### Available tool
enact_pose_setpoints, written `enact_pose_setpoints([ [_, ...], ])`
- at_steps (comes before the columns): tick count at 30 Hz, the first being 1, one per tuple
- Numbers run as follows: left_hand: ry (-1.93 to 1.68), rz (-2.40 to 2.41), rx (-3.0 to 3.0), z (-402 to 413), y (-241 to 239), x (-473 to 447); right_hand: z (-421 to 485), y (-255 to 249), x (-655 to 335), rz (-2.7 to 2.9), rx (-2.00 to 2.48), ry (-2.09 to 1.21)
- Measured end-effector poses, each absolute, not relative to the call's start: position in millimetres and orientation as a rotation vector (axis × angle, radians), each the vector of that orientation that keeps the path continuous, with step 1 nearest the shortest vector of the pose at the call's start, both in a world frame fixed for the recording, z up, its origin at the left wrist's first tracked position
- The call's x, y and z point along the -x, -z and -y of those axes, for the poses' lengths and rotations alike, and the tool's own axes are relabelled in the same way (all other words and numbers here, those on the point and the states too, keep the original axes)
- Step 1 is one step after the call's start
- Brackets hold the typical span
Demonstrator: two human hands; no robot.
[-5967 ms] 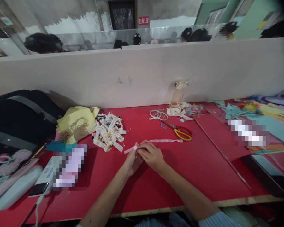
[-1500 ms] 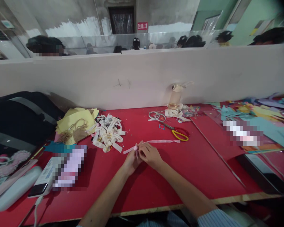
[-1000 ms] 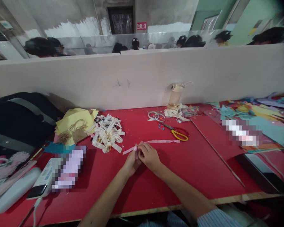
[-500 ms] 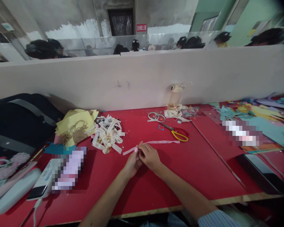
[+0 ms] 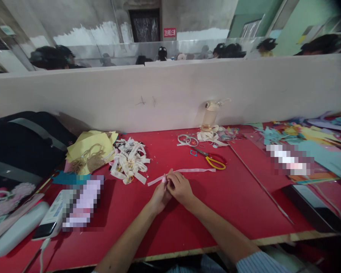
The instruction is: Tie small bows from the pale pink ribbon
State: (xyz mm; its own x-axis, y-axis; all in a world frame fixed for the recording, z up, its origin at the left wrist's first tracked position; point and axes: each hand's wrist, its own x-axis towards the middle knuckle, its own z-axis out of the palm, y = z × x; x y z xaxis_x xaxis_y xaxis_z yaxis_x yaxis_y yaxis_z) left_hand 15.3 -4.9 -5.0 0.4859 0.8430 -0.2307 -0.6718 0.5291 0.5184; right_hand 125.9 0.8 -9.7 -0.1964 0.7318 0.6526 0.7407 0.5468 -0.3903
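Note:
My left hand (image 5: pixel 160 197) and my right hand (image 5: pixel 179 186) meet over the red table, their fingers closed together round a pale pink ribbon (image 5: pixel 194 170). One end of the ribbon sticks out to the left of my fingers; the longer tail runs right, toward the scissors (image 5: pixel 215 162) with yellow and red handles. Part of the ribbon is hidden inside my fingers. To the left of my hands lies a heap of white printed ribbon pieces (image 5: pixel 129 161).
A bottle (image 5: pixel 210 115) stands against the white partition (image 5: pixel 102 98), with rings (image 5: pixel 188 140) before it. At left are yellow paper sheets (image 5: pixel 92 146), a dark bag (image 5: pixel 25 148) and a white power bank (image 5: pixel 52 214). A phone (image 5: pixel 315 206) and coloured strips (image 5: pixel 318 140) lie at right.

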Motion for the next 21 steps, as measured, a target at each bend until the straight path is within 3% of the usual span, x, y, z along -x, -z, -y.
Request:
enact_pose_setpoints([
  [11, -1.004, -0.471, -0.406, 5, 6, -11, -4, 9, -135, 2.000, 1.053, -0.152],
  [21, -0.953, -0.472, -0.449, 4, 4, -12, -6, 19, -136, 1.972, 1.066, -0.085],
])
